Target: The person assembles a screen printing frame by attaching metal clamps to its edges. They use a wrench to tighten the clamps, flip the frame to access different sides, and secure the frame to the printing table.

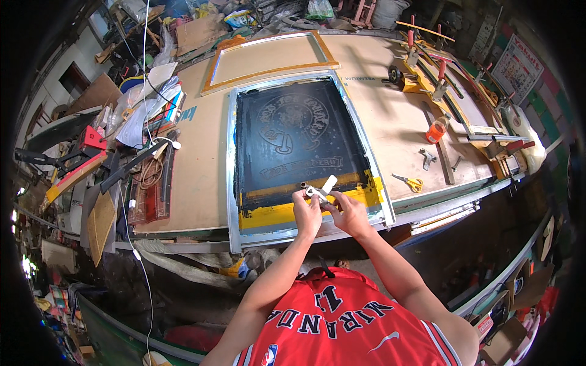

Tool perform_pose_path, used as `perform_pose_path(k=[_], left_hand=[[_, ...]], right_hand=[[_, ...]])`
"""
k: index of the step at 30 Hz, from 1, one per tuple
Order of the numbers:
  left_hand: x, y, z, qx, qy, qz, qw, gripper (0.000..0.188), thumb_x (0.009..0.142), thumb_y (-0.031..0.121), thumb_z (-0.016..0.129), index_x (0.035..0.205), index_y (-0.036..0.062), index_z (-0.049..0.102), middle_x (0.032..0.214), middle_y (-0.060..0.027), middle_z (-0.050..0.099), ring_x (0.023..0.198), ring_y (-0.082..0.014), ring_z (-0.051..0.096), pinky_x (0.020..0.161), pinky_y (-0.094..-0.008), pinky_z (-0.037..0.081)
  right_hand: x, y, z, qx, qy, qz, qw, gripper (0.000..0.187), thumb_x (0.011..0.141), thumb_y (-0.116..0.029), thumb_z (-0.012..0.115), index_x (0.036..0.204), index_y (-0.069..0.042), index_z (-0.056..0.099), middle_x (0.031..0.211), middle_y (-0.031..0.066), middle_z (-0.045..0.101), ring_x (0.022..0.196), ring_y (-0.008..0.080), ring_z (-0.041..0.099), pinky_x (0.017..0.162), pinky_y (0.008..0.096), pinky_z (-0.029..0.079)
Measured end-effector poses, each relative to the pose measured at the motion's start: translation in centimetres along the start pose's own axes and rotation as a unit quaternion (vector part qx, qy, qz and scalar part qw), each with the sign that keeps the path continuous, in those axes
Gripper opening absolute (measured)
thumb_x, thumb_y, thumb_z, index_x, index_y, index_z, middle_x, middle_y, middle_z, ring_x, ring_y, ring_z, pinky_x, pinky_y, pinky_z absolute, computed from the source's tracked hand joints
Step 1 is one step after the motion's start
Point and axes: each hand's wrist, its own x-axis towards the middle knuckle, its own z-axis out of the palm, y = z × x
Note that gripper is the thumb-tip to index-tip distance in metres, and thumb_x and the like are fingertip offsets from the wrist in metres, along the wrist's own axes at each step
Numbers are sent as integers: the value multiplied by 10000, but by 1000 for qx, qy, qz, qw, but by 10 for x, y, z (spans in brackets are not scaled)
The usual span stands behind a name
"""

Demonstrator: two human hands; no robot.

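Both hands are raised over the near end of a screen-printing frame (231,152), with a small whitish roll of tape (315,194) between them. My left hand (307,215) has its fingers closed round the roll's left side. My right hand (349,215) pinches at its right side, and a pale loose strip (329,184) sticks up there. What the right fingertips grip exactly is partly hidden. The frame's dark mesh (293,131) carries a round design with lettering. Yellow tape (274,216) runs along the mesh's near edge, just under my hands.
A wooden frame (210,70) lies beyond the screen. To the right are yellow-handled scissors (415,184), a metal fitting (427,160), an orange-filled jar (436,131) and a clamp rig (421,73). Tools and a white cable (131,226) crowd the table's left edge.
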Motion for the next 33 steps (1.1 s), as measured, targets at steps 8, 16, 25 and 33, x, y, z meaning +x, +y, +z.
perform_pose_path(k=[8, 16, 25, 33], left_hand=[[-8, 16, -4, 9, -66, 28, 997, 223, 957, 46, 621, 1120, -47, 501, 956, -178, 664, 799, -279, 703, 710, -377, 562], [5, 1, -10, 17, 27, -15, 999, 256, 965, 51, 606, 1175, -34, 485, 1092, -192, 615, 923, -272, 683, 686, -371, 586], [14, -38, -24, -166, 24, -115, 979, 225, 1004, 48, 540, 1175, -42, 425, 1111, -156, 543, 896, -230, 675, 654, -353, 662], [4, -45, -25, -40, 23, -28, 999, 219, 970, 63, 609, 1131, -35, 500, 1001, -161, 633, 801, -234, 671, 644, -360, 563]], right_hand=[[23, -6, -1, 58, 49, -47, 996, 347, 781, 29, 704, 1119, -22, 643, 997, 150, 663, 851, 306, 671, 755, 367, 549], [25, 23, 0, 30, 89, 101, 990, 169, 794, -9, 678, 963, -11, 684, 889, 155, 675, 805, 376, 671, 740, 421, 550], [3, 48, 34, -51, -133, 43, 989, 183, 846, -143, 690, 989, -30, 698, 1006, 195, 624, 934, 391, 644, 826, 460, 536], [7, 49, 47, -51, -91, 83, 991, 160, 860, -126, 682, 952, 5, 682, 978, 186, 651, 899, 364, 658, 793, 433, 539]])
